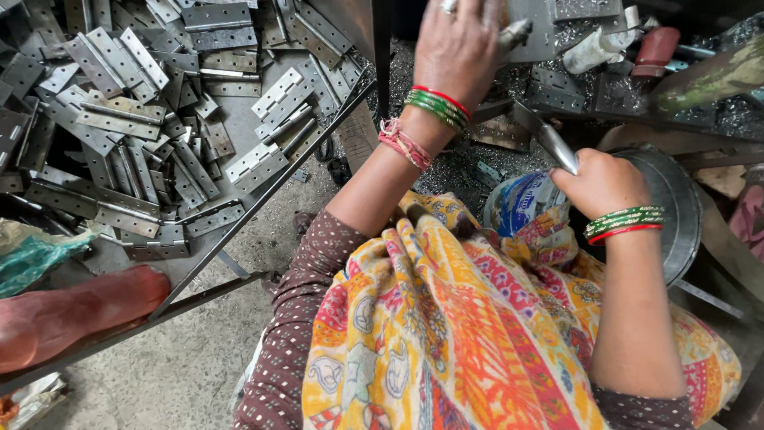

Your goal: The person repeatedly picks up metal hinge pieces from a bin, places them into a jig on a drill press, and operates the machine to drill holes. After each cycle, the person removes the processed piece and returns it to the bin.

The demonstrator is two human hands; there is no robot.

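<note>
My left hand (pixel 458 48) reaches up to the machine bed at the top middle, fingers closed around a small metal piece (pixel 513 33) that sticks out to the right. My right hand (pixel 598 185) is fisted around a shiny metal lever handle (pixel 549 143) that slants up and left toward the machine. Both wrists wear green and red bangles. A bright orange and yellow patterned cloth (pixel 461 318) covers my lap below the hands.
A big pile of grey metal hinges (pixel 159 119) fills a tilted metal tray (pixel 231 239) at the left. A round metal basin (pixel 672 207) sits at the right, a blue-white sack (pixel 521 203) beside it. Metal shavings (pixel 469 167) litter the machine area. Concrete floor lies below.
</note>
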